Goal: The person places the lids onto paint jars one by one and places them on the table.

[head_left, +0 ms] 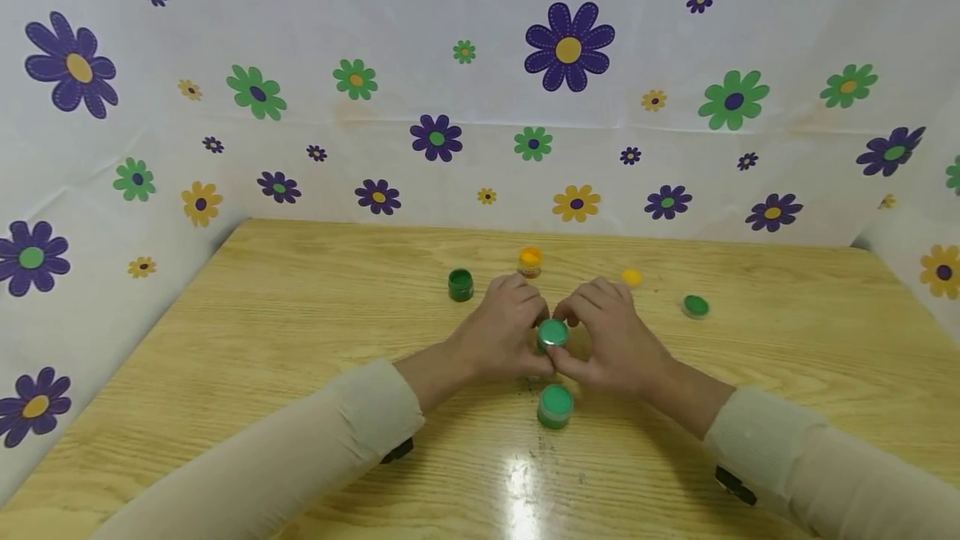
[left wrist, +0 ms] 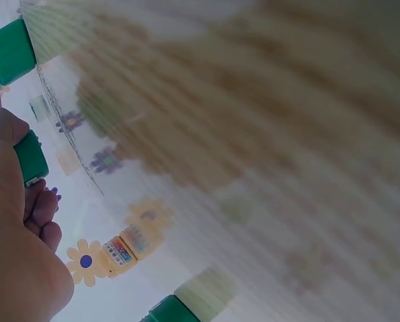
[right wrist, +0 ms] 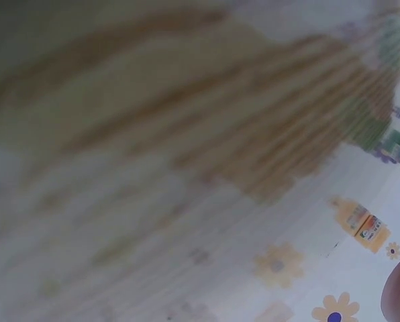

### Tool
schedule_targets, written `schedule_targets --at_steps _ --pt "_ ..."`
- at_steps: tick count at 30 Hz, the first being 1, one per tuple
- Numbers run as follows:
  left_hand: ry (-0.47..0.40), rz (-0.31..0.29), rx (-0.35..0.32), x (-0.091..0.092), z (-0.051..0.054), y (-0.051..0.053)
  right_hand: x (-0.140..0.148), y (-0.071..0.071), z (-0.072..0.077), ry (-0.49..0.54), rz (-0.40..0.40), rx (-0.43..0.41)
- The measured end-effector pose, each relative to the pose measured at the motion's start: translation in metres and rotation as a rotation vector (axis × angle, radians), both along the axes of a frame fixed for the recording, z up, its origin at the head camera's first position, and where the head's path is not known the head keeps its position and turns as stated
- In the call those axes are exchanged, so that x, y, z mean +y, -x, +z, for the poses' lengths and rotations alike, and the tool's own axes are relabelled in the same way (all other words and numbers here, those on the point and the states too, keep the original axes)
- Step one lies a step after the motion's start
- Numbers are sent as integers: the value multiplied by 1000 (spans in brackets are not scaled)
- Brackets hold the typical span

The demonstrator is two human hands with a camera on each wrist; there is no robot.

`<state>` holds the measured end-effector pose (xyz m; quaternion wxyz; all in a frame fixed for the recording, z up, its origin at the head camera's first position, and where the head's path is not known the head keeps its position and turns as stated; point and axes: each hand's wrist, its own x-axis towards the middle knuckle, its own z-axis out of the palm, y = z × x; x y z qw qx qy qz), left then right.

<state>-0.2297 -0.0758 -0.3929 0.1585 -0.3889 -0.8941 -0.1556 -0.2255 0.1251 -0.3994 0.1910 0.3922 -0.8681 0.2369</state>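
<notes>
Closest to me, the near jar (head_left: 555, 407) stands in front of the held jar (head_left: 552, 332), which my left hand (head_left: 501, 333) and right hand (head_left: 611, 342) pinch between curled fingers. I judge it light, stiff, slick: best taken by its sides. Beyond it, leftward, sit the dark jar (head_left: 461, 286), then the yellow jar (head_left: 530, 263).

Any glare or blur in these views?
Head: white glare on the table, below the near green jar; held jar fairly clear. Left wrist: close table grain blurred, upper right corner dim, orange jar sharper. Right wrist: similar blur, upper left corner dark, orange jar mirrored in the table.
</notes>
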Motion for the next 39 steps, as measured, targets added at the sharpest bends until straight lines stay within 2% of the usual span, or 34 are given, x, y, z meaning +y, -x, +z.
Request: schedule_targets --at_steps 11,30,35,39 --pt "-18 -15 -2 1 0 1 1 -2 3 -9 -35 -19" --pt "-1 9 -29 -1 3 -2 -1 -2 2 -8 -82 -29" --pt "-15 7 -14 0 3 -3 -2 -1 2 44 -10 -47" --pt "-24 30 -39 0 4 -4 -2 0 2 57 39 -43"
